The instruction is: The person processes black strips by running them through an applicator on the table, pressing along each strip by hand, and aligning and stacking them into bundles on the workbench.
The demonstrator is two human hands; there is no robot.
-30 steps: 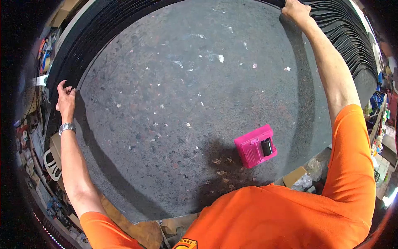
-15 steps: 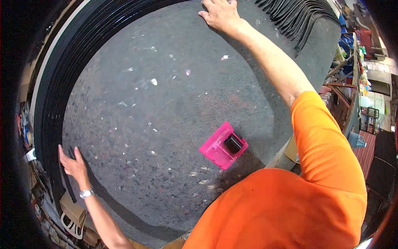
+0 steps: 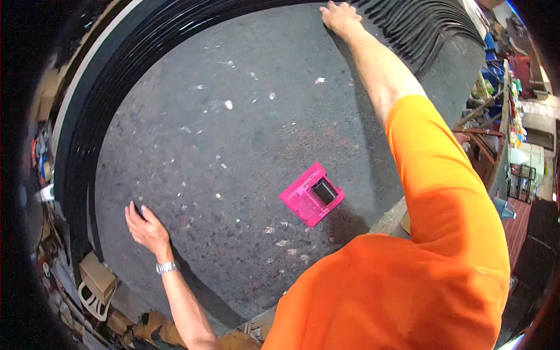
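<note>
Over the left part of the dark, speckled work surface is my left hand, its fingers apart and nothing in it, with a metal watch on the wrist. My right hand reaches to the far edge, its fingers spread at the stacked black strips. Whether its fingertips press on them is hard to see. A long curved band of black layers runs round the left and far sides. On the surface in front of me lies a pink object with a dark black part.
A cardboard box and a white plastic chair stand at the lower left. Beyond the right edge are a wooden frame, a black crate and a grey-blue bucket.
My left hand has moved away from the black layers at the left, inward over the surface. My right hand has shifted along the far edge. The view has turned.
</note>
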